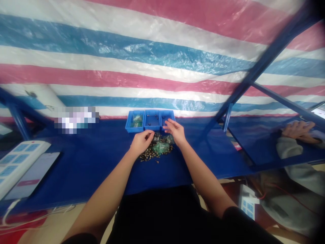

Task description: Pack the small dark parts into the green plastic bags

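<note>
A heap of small dark-and-brass electronic parts (155,152) lies on the blue tabletop, mixed with green-tinted clear bags (159,147). My left hand (141,142) is at the heap's upper left, its fingers curled together over the edge; whether they pinch a part is hidden. My right hand (176,132) hovers at the heap's upper right, fingers spread and holding nothing. Just beyond both hands stands a blue three-compartment parts tray (149,120). Its left compartment holds green-tinted items, and its middle one a few small dark parts.
A white power strip (17,166) and a phone (33,174) lie on the table's left. Blue metal frame bars (254,71) cross a striped tarp (127,54). A co-worker's hands (298,131) rest at the right, and a blurred patch (76,119) sits at the back.
</note>
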Action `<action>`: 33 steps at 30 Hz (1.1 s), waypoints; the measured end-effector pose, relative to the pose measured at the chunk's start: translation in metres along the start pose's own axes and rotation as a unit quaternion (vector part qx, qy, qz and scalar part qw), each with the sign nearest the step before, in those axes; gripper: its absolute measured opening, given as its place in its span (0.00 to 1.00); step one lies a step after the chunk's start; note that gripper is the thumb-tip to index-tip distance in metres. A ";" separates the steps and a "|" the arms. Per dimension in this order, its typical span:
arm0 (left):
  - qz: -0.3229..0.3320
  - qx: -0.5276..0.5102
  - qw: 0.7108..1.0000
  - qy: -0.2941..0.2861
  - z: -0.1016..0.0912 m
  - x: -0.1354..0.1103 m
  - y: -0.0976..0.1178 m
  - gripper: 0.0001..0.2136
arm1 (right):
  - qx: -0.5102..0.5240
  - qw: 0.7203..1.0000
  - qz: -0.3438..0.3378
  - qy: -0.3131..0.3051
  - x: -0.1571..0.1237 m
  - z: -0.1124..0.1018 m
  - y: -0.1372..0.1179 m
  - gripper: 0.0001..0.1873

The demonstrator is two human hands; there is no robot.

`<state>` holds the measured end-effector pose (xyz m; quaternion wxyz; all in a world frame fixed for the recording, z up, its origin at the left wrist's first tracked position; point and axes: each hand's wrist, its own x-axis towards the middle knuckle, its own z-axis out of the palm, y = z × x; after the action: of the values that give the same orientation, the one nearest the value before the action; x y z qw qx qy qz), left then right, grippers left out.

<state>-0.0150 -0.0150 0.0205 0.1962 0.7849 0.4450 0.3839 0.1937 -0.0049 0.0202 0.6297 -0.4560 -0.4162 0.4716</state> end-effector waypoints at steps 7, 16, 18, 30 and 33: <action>0.007 0.007 1.000 0.005 -0.001 0.001 0.001 0.15 | -0.419 0.894 -0.094 -0.124 -0.004 -0.013 0.002 0.09; 0.002 0.011 1.000 -0.003 0.000 0.000 -0.001 0.13 | -0.547 0.813 -0.112 -0.163 -0.003 -0.015 0.009 0.11; 0.006 0.015 1.000 -0.009 0.000 0.000 -0.001 0.14 | -0.551 0.809 -0.114 -0.169 -0.003 -0.014 0.010 0.10; 0.011 0.003 1.000 -0.029 -0.001 0.000 0.002 0.14 | -0.297 0.930 -0.138 -0.165 -0.015 0.001 -0.003 0.12; 0.020 0.000 0.999 -0.027 0.001 -0.001 0.001 0.13 | -0.239 0.947 -0.113 -0.184 -0.018 0.007 -0.003 0.13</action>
<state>-0.0142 -0.0164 0.0202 0.2003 0.8039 0.4240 0.3659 0.1841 -0.0219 0.0226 0.4640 -0.4479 -0.6741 0.3600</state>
